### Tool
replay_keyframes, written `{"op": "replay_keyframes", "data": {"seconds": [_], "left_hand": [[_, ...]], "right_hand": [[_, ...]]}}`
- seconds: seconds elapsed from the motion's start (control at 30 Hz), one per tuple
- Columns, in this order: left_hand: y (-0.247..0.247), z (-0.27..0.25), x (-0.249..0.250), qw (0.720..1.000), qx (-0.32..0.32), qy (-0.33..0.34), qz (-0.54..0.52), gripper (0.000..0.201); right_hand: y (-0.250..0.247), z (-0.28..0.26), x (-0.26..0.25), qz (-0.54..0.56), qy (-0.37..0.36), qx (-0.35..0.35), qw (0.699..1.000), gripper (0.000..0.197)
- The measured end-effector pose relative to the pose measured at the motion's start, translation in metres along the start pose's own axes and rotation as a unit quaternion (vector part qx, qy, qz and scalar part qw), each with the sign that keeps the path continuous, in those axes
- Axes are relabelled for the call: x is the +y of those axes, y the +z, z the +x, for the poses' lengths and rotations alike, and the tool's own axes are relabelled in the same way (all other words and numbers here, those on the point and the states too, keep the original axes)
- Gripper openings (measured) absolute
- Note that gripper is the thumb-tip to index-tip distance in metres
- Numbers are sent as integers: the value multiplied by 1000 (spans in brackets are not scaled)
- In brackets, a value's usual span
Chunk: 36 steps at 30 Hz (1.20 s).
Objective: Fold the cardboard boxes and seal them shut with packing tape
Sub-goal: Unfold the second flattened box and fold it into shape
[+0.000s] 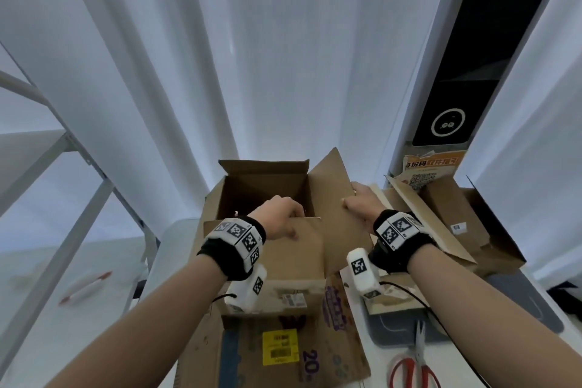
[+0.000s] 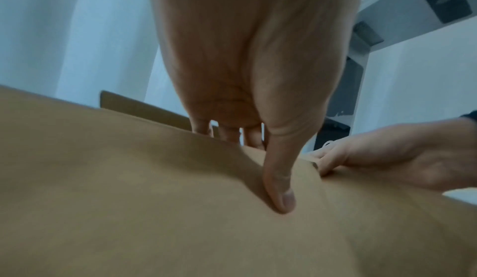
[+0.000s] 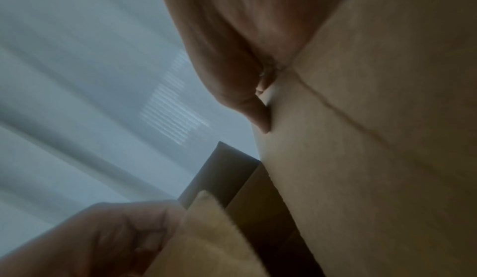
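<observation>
A brown cardboard box (image 1: 217, 205) stands open on the table, its flaps up and its dark inside showing. My left hand (image 1: 280, 217) grips the top edge of the near flap (image 1: 283, 255). In the left wrist view the thumb (image 2: 278, 179) lies on the flap's outer face (image 2: 129, 189) and the fingers hook over the edge. My right hand (image 1: 362, 208) holds the edge of the right flap (image 1: 330, 195), which stands tilted outward. In the right wrist view its thumb (image 3: 258, 116) presses on that flap (image 3: 361, 169). The far flap (image 1: 264, 167) stands upright. No tape is in view.
A flattened printed carton (image 1: 315, 356) with a yellow label lies under the box. Red-handled scissors (image 1: 415, 365) lie at the front right beside a grey mat (image 1: 510, 302). A second open box (image 1: 456, 217) sits at the right. A white shelf frame (image 1: 78, 198) stands at the left.
</observation>
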State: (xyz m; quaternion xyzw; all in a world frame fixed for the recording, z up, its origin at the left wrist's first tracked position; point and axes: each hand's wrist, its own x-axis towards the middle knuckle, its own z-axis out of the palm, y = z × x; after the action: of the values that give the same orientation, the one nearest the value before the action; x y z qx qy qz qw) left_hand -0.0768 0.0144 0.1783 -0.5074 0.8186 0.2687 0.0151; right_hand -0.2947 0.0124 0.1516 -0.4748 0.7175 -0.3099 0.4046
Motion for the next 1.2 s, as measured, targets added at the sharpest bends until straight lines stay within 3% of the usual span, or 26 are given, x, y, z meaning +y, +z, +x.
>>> {"op": "replay_keyframes", "data": {"seconds": [0.1, 0.2, 0.27, 0.43, 0.6, 0.7, 0.8, 0.87, 0.97, 1.03, 1.13, 1.2], "left_hand": [[9, 0, -23, 998, 47, -28, 26, 54], [22, -8, -41, 986, 82, -19, 144, 99], [35, -13, -51, 971, 71, 4, 229, 112], [55, -15, -65, 967, 8, 10, 256, 74], [33, -3, -65, 949, 28, 27, 313, 118], [30, -2, -60, 935, -32, 46, 350, 103], [31, -1, -65, 943, -41, 36, 329, 92], [27, 1, -70, 952, -39, 30, 303, 97], [20, 5, -77, 958, -41, 32, 283, 107], [20, 6, -81, 959, -43, 29, 278, 110], [22, 8, -86, 963, -44, 19, 264, 113], [19, 10, -88, 967, -9, 27, 255, 118]], "right_hand": [[0, -5, -10, -29, 14, 26, 999, 29], [7, -3, -15, -66, 14, 33, 997, 37], [15, -1, -17, -87, 14, 23, 996, 46], [23, 1, -17, -98, 26, 19, 995, 53], [26, 4, -12, -117, 3, 37, 992, 63], [28, 6, -9, -168, -44, 32, 984, 79], [23, 5, -7, -208, -64, -10, 976, 79], [21, 1, -6, -288, -64, -12, 955, 72], [29, -11, -16, -481, -107, -2, 870, 61], [43, -19, -26, -525, -147, -74, 835, 53], [70, -35, -37, -472, -123, -263, 832, 43], [87, -41, -37, -465, -106, -340, 811, 47]]}}
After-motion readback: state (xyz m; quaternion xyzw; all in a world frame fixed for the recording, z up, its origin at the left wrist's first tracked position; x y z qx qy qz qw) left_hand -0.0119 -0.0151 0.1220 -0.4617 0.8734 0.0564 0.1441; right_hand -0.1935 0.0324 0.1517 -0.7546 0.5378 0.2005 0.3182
